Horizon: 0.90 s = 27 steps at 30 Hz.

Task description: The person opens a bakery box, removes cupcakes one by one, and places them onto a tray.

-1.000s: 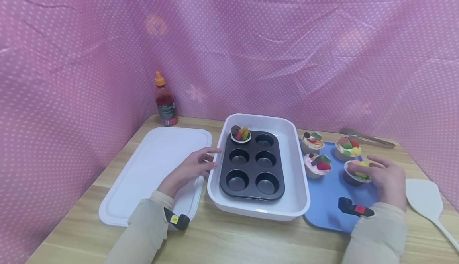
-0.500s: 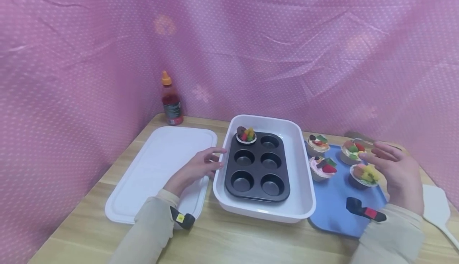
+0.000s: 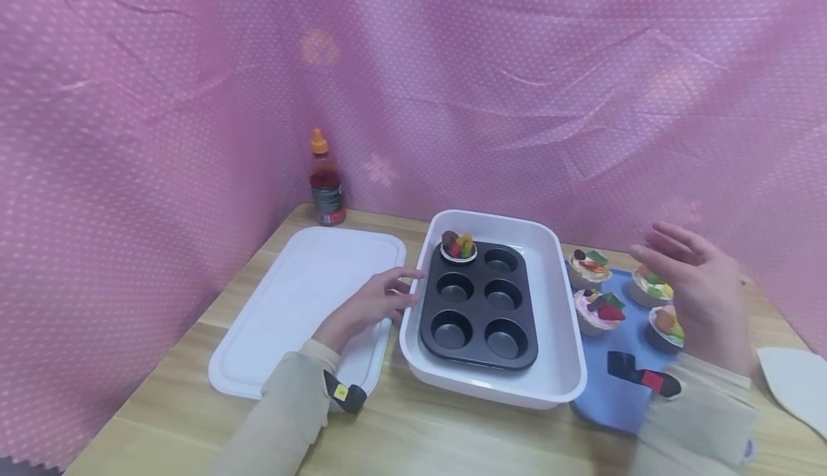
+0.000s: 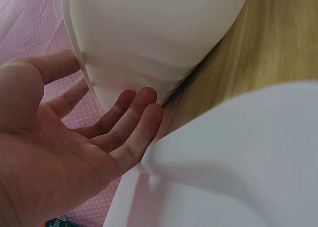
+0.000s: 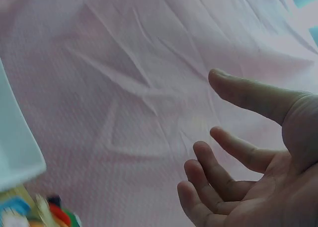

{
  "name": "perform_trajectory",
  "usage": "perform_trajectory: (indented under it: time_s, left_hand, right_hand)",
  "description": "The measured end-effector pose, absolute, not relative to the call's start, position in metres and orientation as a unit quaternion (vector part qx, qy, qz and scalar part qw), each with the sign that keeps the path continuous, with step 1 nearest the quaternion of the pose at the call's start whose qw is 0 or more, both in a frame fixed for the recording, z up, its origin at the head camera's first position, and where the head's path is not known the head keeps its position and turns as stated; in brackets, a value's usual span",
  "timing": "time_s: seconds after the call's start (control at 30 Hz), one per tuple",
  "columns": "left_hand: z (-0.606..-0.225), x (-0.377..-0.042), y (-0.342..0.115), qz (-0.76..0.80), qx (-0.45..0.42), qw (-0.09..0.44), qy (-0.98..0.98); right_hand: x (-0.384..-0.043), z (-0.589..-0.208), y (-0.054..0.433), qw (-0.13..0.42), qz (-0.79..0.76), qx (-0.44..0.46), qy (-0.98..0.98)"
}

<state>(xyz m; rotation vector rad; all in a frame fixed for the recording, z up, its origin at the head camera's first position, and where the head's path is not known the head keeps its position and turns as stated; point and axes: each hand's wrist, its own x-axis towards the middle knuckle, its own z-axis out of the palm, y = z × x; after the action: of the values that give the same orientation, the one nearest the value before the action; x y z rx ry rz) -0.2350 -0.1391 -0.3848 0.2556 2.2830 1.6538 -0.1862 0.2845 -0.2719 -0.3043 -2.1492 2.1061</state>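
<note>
My left hand (image 3: 377,300) rests against the left side of a white rectangular bin (image 3: 555,361). In the left wrist view, relaxed fingers (image 4: 144,120) touch its outer wall and the thumb side meets its rim. Inside the bin lies a dark muffin tin (image 3: 478,311), with a fruit-topped cupcake (image 3: 459,248) in its far-left cup. Raised above the blue tray (image 3: 607,397), my right hand (image 3: 707,289) is empty, its fingers loosely spread. Several decorated cupcakes stand on that tray, among them a pink-creamed cupcake (image 3: 597,312) and a dark-cupped cupcake (image 3: 665,329) partly behind the hand.
A white lid-like board (image 3: 310,304) lies left of the bin. At the back left stands a sauce bottle (image 3: 326,185) with an orange cap. A white spatula (image 3: 795,383) lies on the right. Pink dotted cloth (image 3: 452,88) hangs behind the table.
My right hand has come up from the dark-cupped cupcake, leaving it on the blue tray. The head view has turned slightly left. My left hand stays at the bin.
</note>
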Motion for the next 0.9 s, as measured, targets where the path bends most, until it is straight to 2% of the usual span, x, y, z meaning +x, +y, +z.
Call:
perform_trajectory:
  time_s: [0.13,0.27,0.6,0.9]
  left_hand:
    - [-0.384,-0.234,-0.137,0.577,0.080,0.156,0.798]
    - [-0.383,-0.234,-0.137,0.578,0.083,0.157,0.796]
    - [-0.382,-0.234,-0.138,0.573,0.082,0.155,0.800]
    - [-0.383,-0.234,-0.139,0.577,0.082,0.159,0.797]
  right_hand:
    - [-0.194,-0.264,0.258,0.039,0.642,-0.086,-0.761]
    - [-0.204,-0.256,0.230,0.047,0.587,-0.068,-0.805]
    - [-0.221,-0.244,0.180,0.063,0.588,-0.038,-0.806]
    - [-0.239,-0.252,0.149,0.055,0.583,-0.037,-0.810]
